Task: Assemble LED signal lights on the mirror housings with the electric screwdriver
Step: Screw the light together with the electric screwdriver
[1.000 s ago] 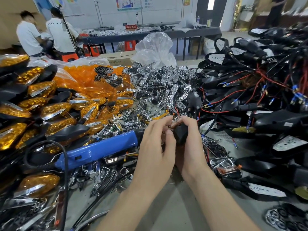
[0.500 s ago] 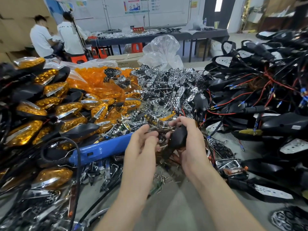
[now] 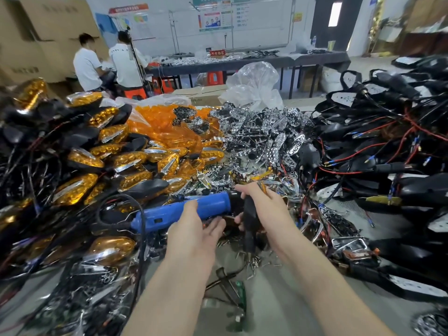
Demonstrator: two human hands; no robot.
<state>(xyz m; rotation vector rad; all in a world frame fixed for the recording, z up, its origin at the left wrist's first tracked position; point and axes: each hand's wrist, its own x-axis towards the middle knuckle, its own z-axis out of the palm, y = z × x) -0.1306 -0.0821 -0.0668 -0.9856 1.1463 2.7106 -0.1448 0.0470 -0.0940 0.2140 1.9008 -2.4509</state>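
Observation:
A blue electric screwdriver [image 3: 184,210] lies on the pile at centre, its black cable looping to the left. My left hand [image 3: 194,229] hovers over its front end with fingers spread and relaxed, holding nothing. My right hand [image 3: 264,209] grips a black mirror housing [image 3: 249,219] held roughly upright beside the screwdriver's black nose. Loose screws [image 3: 254,259] lie on the grey table below the housing.
Finished amber-lensed lights [image 3: 80,161] are heaped at left. A bag of orange lenses [image 3: 167,127] and a mound of chrome reflectors [image 3: 264,134] sit behind. Black housings with red wires [image 3: 388,154] fill the right. Two people work at a far table [image 3: 242,61].
My left hand has let go of the housing and moved left over the blue screwdriver. My right hand has turned the housing upright and lowered it. The view tilted up slightly.

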